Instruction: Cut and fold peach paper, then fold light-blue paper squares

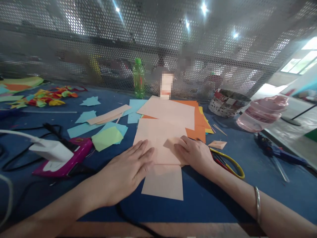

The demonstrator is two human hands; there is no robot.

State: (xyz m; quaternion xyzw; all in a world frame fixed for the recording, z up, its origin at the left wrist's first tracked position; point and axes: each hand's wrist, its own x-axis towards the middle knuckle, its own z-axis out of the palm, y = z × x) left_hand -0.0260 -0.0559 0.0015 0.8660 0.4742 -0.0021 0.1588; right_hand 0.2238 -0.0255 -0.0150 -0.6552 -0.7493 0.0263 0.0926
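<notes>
My left hand (125, 172) and right hand (193, 153) are both open, not gripping anything, and lie flat with the fingers spread, pressing on a peach paper sheet (158, 138) at the middle of the blue work table (218, 205). The fingertips (177, 148) of my right hand rest on a folded-over corner of that sheet. Another peach sheet (163, 183) sticks out below my hands, though I can't tell whether it's separate or part of the same piece. A stack of orange paper (195, 132) lies beyond, partly under the peach sheets. Yellow-handled scissors (226, 162) sit just beside my right hand, and a small folded peach piece (217, 144) lies near them. If I press unevenly, the sheet could slide on the stack and the crease could run crooked. Pushing too hard could also mark the paper or tear the fold. My right wrist could catch the scissors and knock them onto the sheets. On the left, a magenta glue gun (66, 158) and its black cord (37, 158) lie close, so a careless sweep of my arm could drag the cord across the loose blue paper scraps (85, 130)
</notes>
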